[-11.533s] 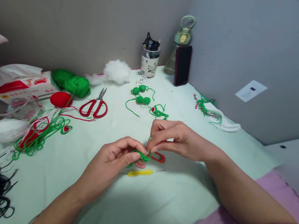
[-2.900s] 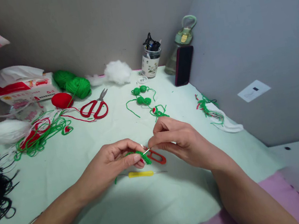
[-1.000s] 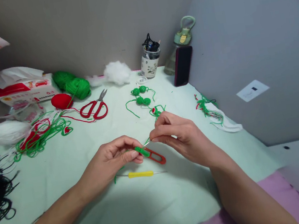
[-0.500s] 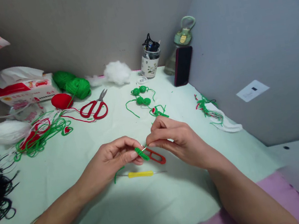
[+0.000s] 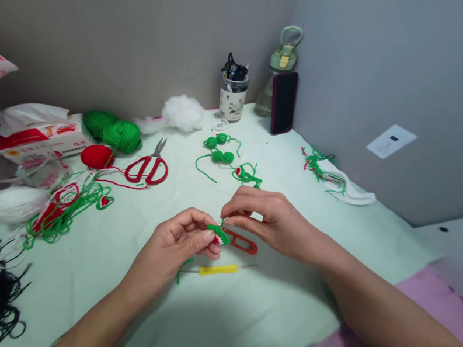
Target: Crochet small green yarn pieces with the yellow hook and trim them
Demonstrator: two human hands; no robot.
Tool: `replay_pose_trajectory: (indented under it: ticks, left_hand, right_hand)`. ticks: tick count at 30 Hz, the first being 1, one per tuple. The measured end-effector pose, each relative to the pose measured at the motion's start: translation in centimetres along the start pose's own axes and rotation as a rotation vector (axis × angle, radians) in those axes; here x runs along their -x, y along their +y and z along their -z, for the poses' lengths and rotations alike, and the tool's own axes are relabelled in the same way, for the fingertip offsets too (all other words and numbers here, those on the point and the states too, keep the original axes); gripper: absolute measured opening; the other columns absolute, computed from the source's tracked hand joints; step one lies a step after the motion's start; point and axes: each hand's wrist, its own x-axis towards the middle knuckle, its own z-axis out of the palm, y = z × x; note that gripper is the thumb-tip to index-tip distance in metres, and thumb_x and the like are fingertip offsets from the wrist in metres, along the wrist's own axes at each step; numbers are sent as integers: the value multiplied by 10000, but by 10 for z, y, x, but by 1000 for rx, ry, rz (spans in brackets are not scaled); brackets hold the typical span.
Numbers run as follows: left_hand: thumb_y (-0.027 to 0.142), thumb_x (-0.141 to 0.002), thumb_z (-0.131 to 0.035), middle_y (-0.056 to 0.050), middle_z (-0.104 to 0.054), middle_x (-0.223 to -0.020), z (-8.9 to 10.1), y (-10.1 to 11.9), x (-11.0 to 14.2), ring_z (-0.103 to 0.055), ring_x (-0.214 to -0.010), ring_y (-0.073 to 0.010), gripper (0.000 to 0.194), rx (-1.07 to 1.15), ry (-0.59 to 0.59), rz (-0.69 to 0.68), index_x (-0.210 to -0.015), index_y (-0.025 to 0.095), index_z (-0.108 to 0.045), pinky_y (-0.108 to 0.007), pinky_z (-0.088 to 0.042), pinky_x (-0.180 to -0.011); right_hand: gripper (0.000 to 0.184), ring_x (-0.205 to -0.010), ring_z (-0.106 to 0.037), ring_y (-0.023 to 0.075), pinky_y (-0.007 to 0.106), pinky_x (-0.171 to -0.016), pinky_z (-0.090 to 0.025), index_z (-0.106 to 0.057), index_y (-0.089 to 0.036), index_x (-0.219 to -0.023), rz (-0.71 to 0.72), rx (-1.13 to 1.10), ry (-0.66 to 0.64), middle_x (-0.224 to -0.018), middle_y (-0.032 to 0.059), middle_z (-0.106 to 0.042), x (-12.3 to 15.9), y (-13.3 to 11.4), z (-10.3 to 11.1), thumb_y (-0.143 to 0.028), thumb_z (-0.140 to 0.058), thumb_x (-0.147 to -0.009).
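Observation:
My left hand (image 5: 177, 248) pinches a small green crocheted piece (image 5: 219, 233) over the middle of the pale green table (image 5: 153, 340). My right hand (image 5: 266, 221) is closed in a pinch right against that piece; the thin needle seen earlier is hidden by the fingertips. A green yarn tail (image 5: 182, 266) hangs from the piece. Just beneath the hands lie a small red thread snip (image 5: 243, 244) and a yellow-handled crochet hook (image 5: 218, 269).
Red scissors (image 5: 146, 167), green yarn balls (image 5: 115, 130), a red ball (image 5: 96, 156), white stuffing (image 5: 181, 112) and several green crocheted balls (image 5: 218, 149) lie further back. A jar (image 5: 234, 99), bottle (image 5: 280, 70) and phone (image 5: 283, 102) stand by the wall. Tangled yarn (image 5: 60, 208) lies at left.
My right hand pulled away up and right with the needle, then came back in; its fingertips now touch the green piece. The left hand has barely moved.

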Motion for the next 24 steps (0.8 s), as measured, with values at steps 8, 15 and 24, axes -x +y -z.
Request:
replay_pose_trajectory:
  ticks: [8,15,24]
  left_hand:
    - [351,-914,-696,37,-685,-849,0,0,0,-691,-786,-105,133,4,-3,16,-955,225,-684,-228,-542,-797]
    - [348,-914,-694,31,-690,-870,0,0,0,-693,-805,-114,132,-8,11,7,-966,227,-690,-236,-536,-805]
    - [325,-897,-701,46,-685,-756,-5,-8,-6,-687,-727,-112,147,11,101,36,-856,201,-634,-227,-511,-743]
  right_hand:
    - [130,-794,-617,119,246,-704,-489,-701,-197,-999,71,-23,-81,-913,39,-639,0,-2,1,-167,-577,-975]
    - [91,-780,-622,120,248,-708,-497,-707,-208,-971,6,-37,21,-877,23,-651,0,-3,0,-161,-634,-942]
    - [186,-831,-661,133,230,-692,-525,-642,-171,-1086,247,200,-12,-980,80,-714,6,-13,-15,-113,-491,-995]
